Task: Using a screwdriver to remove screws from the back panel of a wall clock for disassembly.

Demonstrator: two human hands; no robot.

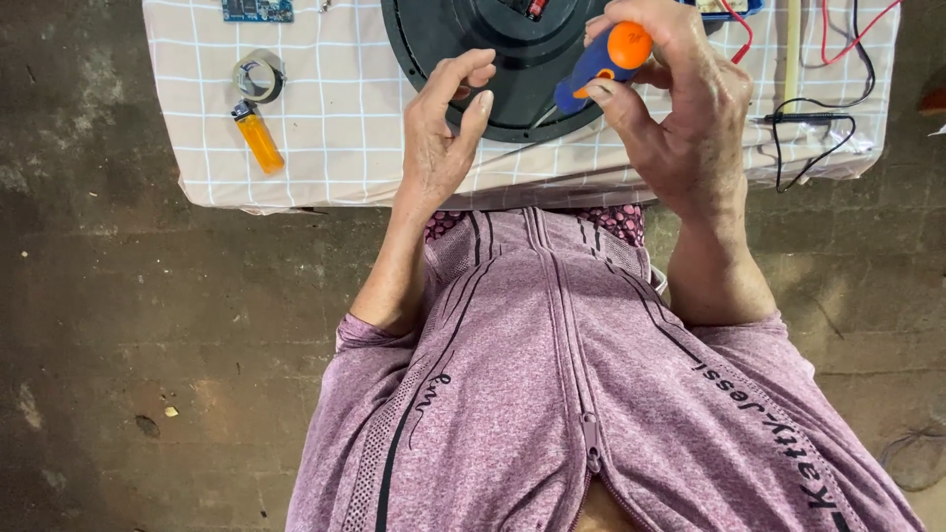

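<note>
Right hand (pixel 680 118) closed around blue-and-orange screwdriver (pixel 601 61), left hand (pixel 443 133) open, fingertips on round black plastic disc (pixel 512 69), checked cloth (pixel 335 128), translucent orange lighter (pixel 258 138), tape roll (pixel 259 75)

no packages, labels, signs or screens visible

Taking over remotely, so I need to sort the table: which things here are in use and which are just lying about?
In use:
right hand gripping the orange-and-blue screwdriver
left hand beside the black round housing

Lying about:
orange lighter
tape roll
circuit board
black probe lead
</note>
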